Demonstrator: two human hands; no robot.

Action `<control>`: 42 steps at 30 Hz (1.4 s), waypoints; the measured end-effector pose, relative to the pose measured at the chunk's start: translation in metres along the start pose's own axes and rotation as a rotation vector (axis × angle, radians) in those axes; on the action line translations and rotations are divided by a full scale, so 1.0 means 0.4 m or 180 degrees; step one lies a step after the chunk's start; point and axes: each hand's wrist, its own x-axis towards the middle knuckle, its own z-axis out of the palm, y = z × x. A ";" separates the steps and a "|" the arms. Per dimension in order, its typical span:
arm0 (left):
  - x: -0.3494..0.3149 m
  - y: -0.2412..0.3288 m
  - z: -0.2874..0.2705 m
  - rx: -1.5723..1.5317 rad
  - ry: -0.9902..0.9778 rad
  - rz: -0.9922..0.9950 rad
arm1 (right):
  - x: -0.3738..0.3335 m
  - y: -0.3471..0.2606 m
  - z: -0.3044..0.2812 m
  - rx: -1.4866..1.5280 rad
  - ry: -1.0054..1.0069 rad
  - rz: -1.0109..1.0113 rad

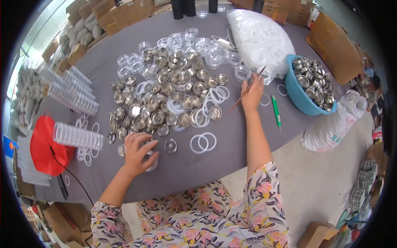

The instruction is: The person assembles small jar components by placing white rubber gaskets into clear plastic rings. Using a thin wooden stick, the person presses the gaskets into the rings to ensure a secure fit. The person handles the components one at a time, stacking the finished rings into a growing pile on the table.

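Observation:
My left hand (139,153) is on the near part of the table, its fingers curved around a clear round plastic cup (153,164) that it partly hides. A loose metal cap (170,145) lies just right of it. In my right hand (253,94) is a thin brown pointed stick (237,103), gripped so that both ends stick out. Just beyond that hand sits a clear plastic ring-shaped piece (242,73). Between the hands spreads a pile of silver metal caps (158,117), with white rings (199,143) at its near right edge.
A green cutter (276,111) and a blue basin (304,102) of metal caps are on the right, below a large clear bag (258,39). Stacked clear cups (78,135) and a red round object (43,144) with a black cord stand left. Clear cups (175,40) lie behind the pile.

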 end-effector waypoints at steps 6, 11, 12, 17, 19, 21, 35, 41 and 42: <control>0.370 -0.033 0.180 -0.0759 -0.0230 0.0016 | 0.042 0.014 0.074 0.0382 -0.0756 -0.0204; 0.667 -0.128 0.394 -0.0544 0.0009 0.0174 | 0.037 -0.018 0.051 0.1475 -0.1498 0.0271; 0.711 -0.152 0.423 -0.0423 -0.0019 0.0142 | 0.035 -0.022 0.054 0.1692 -0.1578 0.0335; 0.820 -0.174 0.477 0.0244 -0.0900 -0.0254 | 0.031 -0.029 0.054 0.2227 -0.1744 0.0500; 0.795 -0.188 0.478 -0.0204 -0.1078 -0.0365 | 0.023 -0.040 0.061 0.2506 -0.1744 0.0578; 0.749 -0.182 0.469 -0.0076 -0.0774 -0.0370 | 0.026 -0.037 0.071 0.2479 -0.1389 0.0103; 0.077 -0.014 -0.010 -0.1014 0.1277 -0.1461 | 0.110 -0.095 0.006 -0.0232 0.0257 -0.1182; -0.214 0.078 -0.040 -0.1328 0.1546 -0.2483 | 0.273 -0.188 -0.029 -0.0942 0.0057 -0.1796; -0.260 0.077 -0.027 -0.1495 0.1608 -0.2618 | 0.294 -0.199 -0.035 -0.0999 -0.0101 -0.1821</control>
